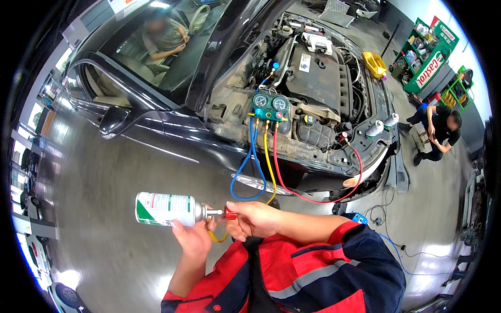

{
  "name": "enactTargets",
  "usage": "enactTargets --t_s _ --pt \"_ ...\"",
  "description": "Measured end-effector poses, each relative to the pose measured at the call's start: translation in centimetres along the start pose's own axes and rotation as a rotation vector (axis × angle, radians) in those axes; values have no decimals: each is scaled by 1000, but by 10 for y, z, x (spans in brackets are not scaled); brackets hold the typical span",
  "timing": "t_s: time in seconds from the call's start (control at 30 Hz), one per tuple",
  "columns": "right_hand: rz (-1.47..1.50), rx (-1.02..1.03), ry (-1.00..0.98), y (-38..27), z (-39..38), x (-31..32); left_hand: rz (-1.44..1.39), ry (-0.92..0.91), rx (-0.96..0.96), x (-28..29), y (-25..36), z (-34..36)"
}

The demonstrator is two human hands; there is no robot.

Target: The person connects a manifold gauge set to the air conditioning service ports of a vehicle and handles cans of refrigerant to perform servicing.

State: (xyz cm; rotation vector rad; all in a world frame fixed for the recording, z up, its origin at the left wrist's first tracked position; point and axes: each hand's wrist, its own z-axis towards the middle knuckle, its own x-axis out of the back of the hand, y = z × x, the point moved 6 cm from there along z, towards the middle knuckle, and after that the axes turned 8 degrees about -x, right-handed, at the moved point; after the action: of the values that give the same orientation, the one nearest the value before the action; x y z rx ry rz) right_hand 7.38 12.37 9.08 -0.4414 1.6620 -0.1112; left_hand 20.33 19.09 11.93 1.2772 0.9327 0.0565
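Note:
A white and green refrigerant can lies sideways in front of my chest. My left hand supports it from below at its neck end, fingers partly hidden behind the can. A can tap valve with a red knob sits on the can's outlet, and my right hand pinches that knob. A yellow hose runs up from near the valve to a manifold gauge set on the car's fender edge. Blue and red hoses also hang from the gauges.
The black car stands with its hood up over the engine. Two white cans and a yellow container rest along its front. A person sits at the right; another is inside the car. Cables cross the floor.

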Motion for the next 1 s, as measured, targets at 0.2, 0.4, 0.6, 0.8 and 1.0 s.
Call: enactTargets --t_s 0.2,0.4,0.6,0.8,1.0 --pt "-177 103 72 -36 4 -7 -61 144 24 -3 0 24" --pt "-1309 940 333 -100 3 -29 50 40 -44 -15 16 55" --pt "-488 265 -48 -94 27 28 44 133 1 -19 2 77" --pt "-81 30 -128 -94 29 46 73 26 38 -20 -11 104" --pt "-1073 936 369 -152 0 18 27 -99 162 -37 -12 129"
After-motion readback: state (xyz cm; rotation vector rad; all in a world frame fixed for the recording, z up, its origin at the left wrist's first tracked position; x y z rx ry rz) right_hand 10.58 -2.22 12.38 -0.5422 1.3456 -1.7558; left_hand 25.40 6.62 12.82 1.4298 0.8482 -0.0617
